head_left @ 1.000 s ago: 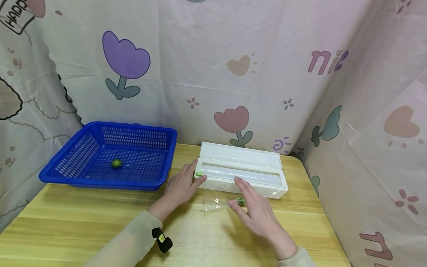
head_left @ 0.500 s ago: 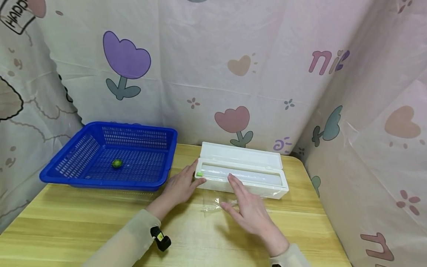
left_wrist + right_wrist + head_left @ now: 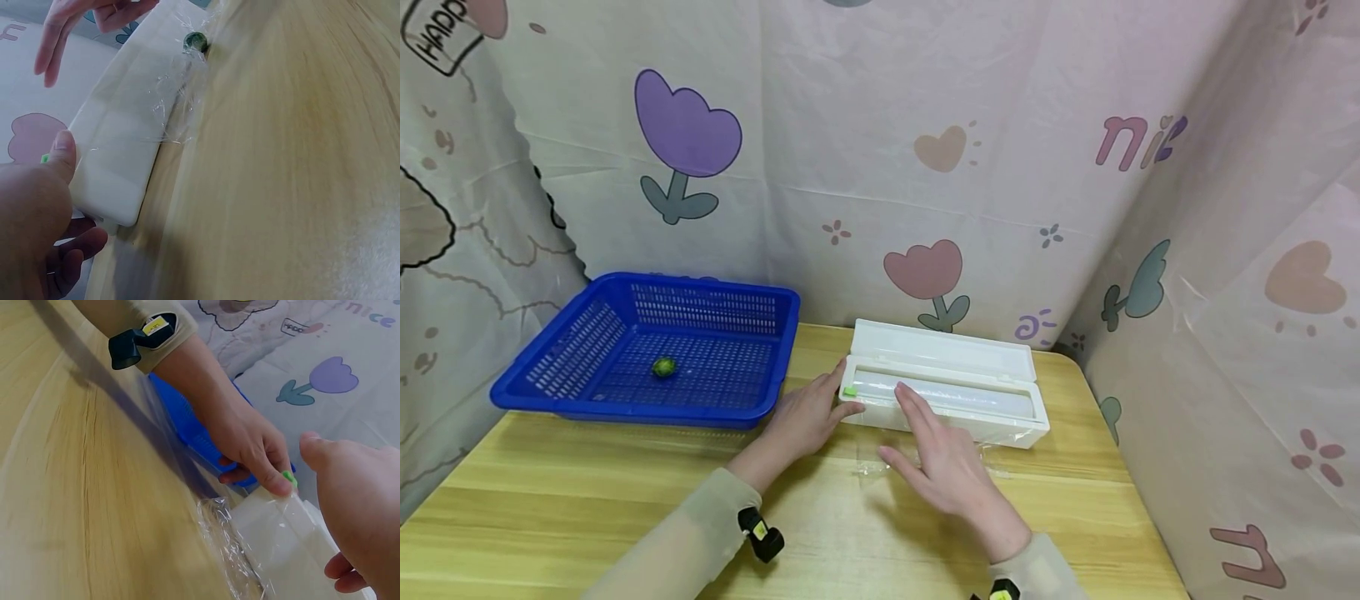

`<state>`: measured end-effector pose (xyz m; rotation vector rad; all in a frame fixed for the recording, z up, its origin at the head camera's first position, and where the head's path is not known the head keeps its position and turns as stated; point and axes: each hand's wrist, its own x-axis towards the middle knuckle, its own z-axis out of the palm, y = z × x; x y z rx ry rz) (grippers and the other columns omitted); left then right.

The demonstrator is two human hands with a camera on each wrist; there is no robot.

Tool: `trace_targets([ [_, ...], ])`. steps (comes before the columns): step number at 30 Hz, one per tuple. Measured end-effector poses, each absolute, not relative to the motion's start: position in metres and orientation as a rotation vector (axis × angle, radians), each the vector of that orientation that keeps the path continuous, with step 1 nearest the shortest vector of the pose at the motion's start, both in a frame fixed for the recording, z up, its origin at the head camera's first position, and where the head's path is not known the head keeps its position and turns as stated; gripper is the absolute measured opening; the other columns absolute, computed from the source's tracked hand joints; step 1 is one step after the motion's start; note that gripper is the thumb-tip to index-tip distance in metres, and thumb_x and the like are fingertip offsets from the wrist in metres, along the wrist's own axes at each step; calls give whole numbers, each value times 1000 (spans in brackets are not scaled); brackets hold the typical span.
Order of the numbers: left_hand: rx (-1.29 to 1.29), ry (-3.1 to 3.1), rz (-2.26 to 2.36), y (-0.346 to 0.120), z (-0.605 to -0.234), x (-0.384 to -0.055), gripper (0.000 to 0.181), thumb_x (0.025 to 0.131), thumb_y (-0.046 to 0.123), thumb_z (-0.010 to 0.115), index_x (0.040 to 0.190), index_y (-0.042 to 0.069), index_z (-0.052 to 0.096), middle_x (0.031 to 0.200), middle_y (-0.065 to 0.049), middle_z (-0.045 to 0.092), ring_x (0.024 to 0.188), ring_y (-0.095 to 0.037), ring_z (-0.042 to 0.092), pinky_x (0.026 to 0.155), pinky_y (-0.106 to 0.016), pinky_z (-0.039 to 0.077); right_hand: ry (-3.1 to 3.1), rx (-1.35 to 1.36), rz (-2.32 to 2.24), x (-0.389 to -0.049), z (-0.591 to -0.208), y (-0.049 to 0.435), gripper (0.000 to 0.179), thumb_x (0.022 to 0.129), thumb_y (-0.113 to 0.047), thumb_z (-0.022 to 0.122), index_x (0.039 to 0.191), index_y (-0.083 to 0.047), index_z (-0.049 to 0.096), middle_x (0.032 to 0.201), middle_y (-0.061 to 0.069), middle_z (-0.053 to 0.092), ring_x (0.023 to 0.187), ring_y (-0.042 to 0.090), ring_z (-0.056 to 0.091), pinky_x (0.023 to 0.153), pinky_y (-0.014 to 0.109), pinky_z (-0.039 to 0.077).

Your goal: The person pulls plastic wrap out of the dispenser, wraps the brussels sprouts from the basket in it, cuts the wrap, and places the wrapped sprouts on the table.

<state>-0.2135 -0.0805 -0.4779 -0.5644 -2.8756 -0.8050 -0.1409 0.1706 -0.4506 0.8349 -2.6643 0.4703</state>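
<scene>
A long white cling-film box (image 3: 1007, 431) stands on the table with its lid (image 3: 943, 347) flipped back. Inside shows the film roll (image 3: 970, 398), and a green slider (image 3: 850, 391) sits at its left end. My left hand (image 3: 800, 419) grips that end, thumb on the front edge and fingers round behind. Above the box's front edge is my right hand (image 3: 951, 468), fingers extended, pinching nothing. Clear film (image 3: 181, 94) hangs from the box onto the table. By the film lies a small round green ball (image 3: 195, 42), like a vegetable, hidden behind my right hand in the head view.
A blue mesh basket (image 3: 647, 417) stands left of the box, with one small round green ball (image 3: 663, 367) in it. A printed curtain (image 3: 820, 125) hangs behind the wooden table (image 3: 842, 542). Black wrist cameras sit on both sleeves.
My right hand has moved left along the front of the box, covering the green ball in the head view. The left hand has stayed on the box's left end.
</scene>
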Motion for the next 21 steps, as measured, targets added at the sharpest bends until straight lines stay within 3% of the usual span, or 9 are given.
trace_targets([
  [12,-564,-2897,-715,-80,-477,-213,87,103,62,58,169,14,26,125,-12,70,97,-33,71,77,-48,58,-2647,896,445,-153,-451,152,81,105,-58,58,165,-8,35,168,1,39,49,4,32,46,22,30],
  [17,-578,-2874,-730,-81,-478,-213,87,103,60,59,168,11,28,117,-9,71,90,-28,70,75,-47,57,-2654,941,389,-159,-449,141,79,106,-62,50,165,-10,37,169,-1,37,44,4,31,42,24,30],
  [21,-579,-2879,-725,-81,-478,-212,89,104,61,57,168,10,26,112,-6,70,88,-25,68,78,-46,57,-2666,975,334,-163,-448,133,80,108,-66,41,165,-11,37,169,0,37,48,5,39,42,24,30],
])
